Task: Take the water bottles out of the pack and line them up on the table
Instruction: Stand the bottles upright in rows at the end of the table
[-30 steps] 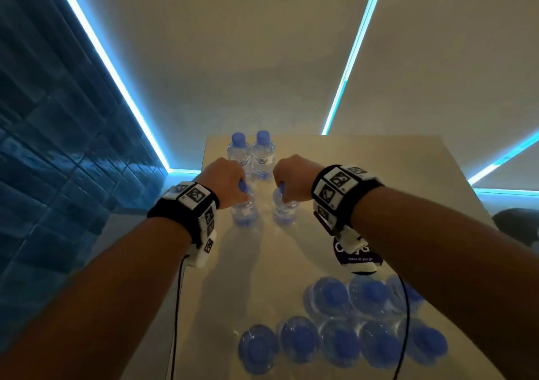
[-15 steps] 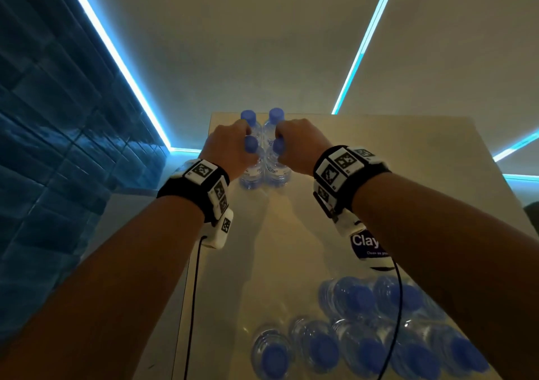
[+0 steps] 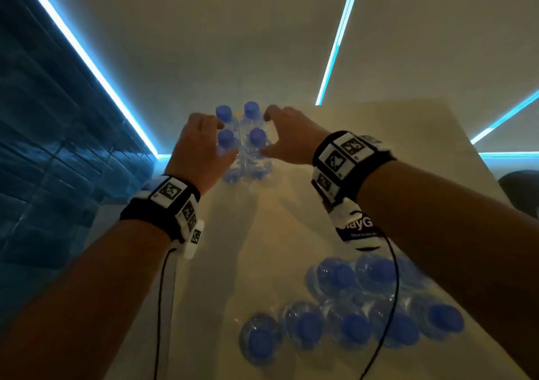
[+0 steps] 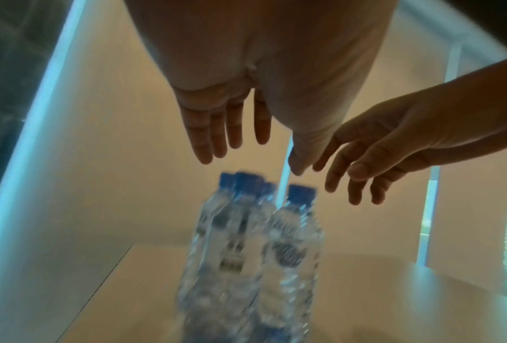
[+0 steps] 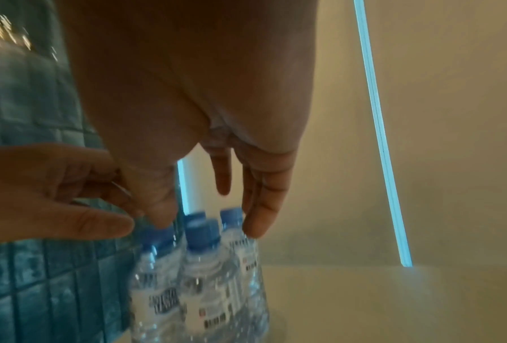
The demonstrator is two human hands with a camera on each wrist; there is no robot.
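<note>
Several clear water bottles with blue caps (image 3: 239,149) stand upright in a tight two-by-two cluster at the far end of the table (image 3: 262,248). My left hand (image 3: 201,146) is at the cluster's left and my right hand (image 3: 287,141) at its right, both with fingers spread and holding nothing. In the left wrist view my straight fingers (image 4: 231,130) hover above the caps of the bottles (image 4: 255,255). In the right wrist view my fingertips (image 5: 257,220) hang close beside the bottles (image 5: 199,278); contact is unclear. The pack (image 3: 364,306) with several bottles sits near me, at the right.
The table's left edge (image 3: 178,292) runs close to the cluster, with a blue tiled wall (image 3: 58,146) beyond it. A dark object (image 3: 522,187) shows past the table's right side. Bare tabletop lies between the cluster and the pack.
Both hands carried one bottle each away from me to the far pair and set them down beside it. The fingers have since opened and let go.
</note>
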